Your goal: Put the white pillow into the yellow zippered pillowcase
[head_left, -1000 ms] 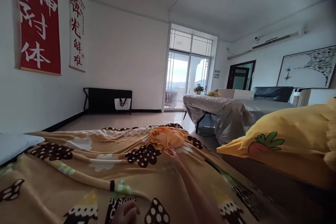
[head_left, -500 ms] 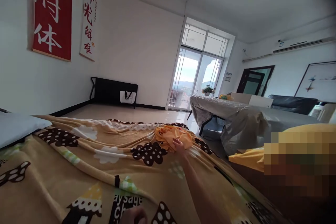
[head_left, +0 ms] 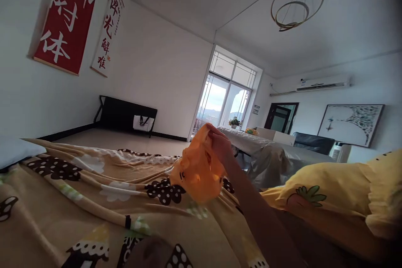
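My right hand (head_left: 221, 144) is raised above the far end of the bed, fingers pinched on the top of a small orange cloth (head_left: 197, 171) that hangs below it, clear of the bedding. My left hand (head_left: 150, 251) rests low at the bottom edge on a tan blanket (head_left: 94, 201) printed with brown dotted shapes and white flowers; its fingers are blurred. The blanket covers the bed in front of me.
A yellow pillow (head_left: 339, 188) with a strawberry print lies at the right. A grey pillow (head_left: 15, 150) lies at the left edge. Beyond the bed stand a table under a grey cover (head_left: 266, 155), a black bench (head_left: 125, 113) by the wall and glass balcony doors (head_left: 220, 106).
My right hand closed on the orange cloth lying on the blanket and lifted it up off the bed. The view tilted upward and to the left.
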{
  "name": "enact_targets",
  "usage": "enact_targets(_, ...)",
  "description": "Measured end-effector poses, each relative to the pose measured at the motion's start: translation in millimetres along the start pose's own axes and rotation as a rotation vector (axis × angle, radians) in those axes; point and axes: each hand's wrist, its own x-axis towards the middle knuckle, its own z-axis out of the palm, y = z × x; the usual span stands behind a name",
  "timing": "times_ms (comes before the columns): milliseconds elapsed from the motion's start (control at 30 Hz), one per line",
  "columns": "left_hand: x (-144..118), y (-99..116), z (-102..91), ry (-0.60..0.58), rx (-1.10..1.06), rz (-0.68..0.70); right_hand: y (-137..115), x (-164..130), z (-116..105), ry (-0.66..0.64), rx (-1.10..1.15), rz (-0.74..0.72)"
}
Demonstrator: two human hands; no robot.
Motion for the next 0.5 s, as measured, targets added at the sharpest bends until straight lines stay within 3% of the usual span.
enact_targets(100,5.2,13.6,-9.2,0.076,-0.176,0.068,-28.0,-18.4,42.2,-0.145,0.043,0.033)
enact_targets(233,13.0,24.2,-25.9,0.112,-0.213,0.060,-38.3,-45.7,86.8,-0.246,-0.001,0.034)
enact_targets(400,8.9,31.8,-37.6,0.063,-0.276,0.098,-27.0,-66.9,106.5,-0.339,-0.011,0.066)
enact_targets(500,3.1,43.0,-47.0,0.176,-0.278,0.161,-0.4,-95.3,111.2,-0.428,-0.301,0.036)
